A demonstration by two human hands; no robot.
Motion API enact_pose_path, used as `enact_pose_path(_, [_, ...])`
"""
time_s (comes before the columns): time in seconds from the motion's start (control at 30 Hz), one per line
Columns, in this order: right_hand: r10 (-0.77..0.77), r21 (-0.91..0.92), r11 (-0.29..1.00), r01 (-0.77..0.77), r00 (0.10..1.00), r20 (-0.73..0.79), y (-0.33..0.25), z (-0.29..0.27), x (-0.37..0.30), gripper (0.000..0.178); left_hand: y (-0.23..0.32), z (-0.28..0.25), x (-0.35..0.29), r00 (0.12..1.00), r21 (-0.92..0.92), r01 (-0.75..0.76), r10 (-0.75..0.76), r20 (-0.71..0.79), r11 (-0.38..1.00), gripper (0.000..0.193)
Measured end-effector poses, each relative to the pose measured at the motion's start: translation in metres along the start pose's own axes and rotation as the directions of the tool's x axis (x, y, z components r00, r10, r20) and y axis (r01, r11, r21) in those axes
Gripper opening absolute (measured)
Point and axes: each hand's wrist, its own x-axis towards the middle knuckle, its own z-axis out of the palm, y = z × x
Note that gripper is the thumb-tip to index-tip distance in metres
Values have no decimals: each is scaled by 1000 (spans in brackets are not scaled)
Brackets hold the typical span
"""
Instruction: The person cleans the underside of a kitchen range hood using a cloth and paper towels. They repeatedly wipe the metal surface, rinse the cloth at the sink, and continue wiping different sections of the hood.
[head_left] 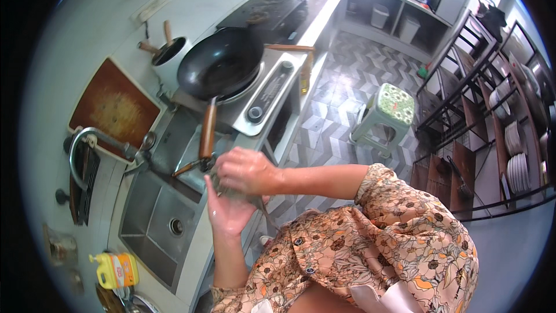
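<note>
So both hands are up in front of the sink's edge, and they look wet. The right hand (246,171) is on top, fingers bent over and pinching a crumpled greyish-green thing, maybe a rag (216,184), against the other palm. Most of it is covered, so don't quote me on what it is. The left hand (231,211) sits underneath with its palm turned up and looking flat, but its fingers are mostly hidden, so I can't tell if they're gripping too. The rag is squeezed between the two, near the end of the wok's wooden handle (208,133).

The wok (223,61) is on a silver stove (271,95) and tilts a bit. Down to the left there's a steel sink (147,220) in the tabletop (196,264), with a curved faucet (95,132) over it. A brown cutting board (116,110) leans against the wall, and a yellow jug (117,270) stands by the sink. Off to the right, a green-topped stool (395,104) is on the floor near a dark rack.
</note>
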Motion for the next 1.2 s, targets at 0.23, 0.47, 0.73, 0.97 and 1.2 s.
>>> enact_pose_path(0.23, [321, -150, 933, -327, 945, -65, 71, -108, -38, 11, -45, 32, 161, 981, -34, 142, -136, 136, 989, 60])
enact_pose_path(0.47, [931, 586, 241, -774, 355, 86, 200, -172, -28, 18, -92, 40, 304, 955, 1, 165, -160, 250, 986, 54])
enact_pose_path(0.73, [818, 865, -158, -476, 427, 385, 342, -263, -38, 26, -86, 110, 475, 992, 66, -6, -2, 124, 998, 40])
enact_pose_path(0.97, [720, 864, -134, -486, 551, 421, 443, -319, -23, 75, -90, 196, 588, 968, 217, -248, 252, 13, 944, 32])
enact_pose_path(1.2, [768, 543, 279, -792, 524, 369, 565, -370, 44, 49, -75, 247, 706, 873, 390, -472, 480, 86, 790, 45])
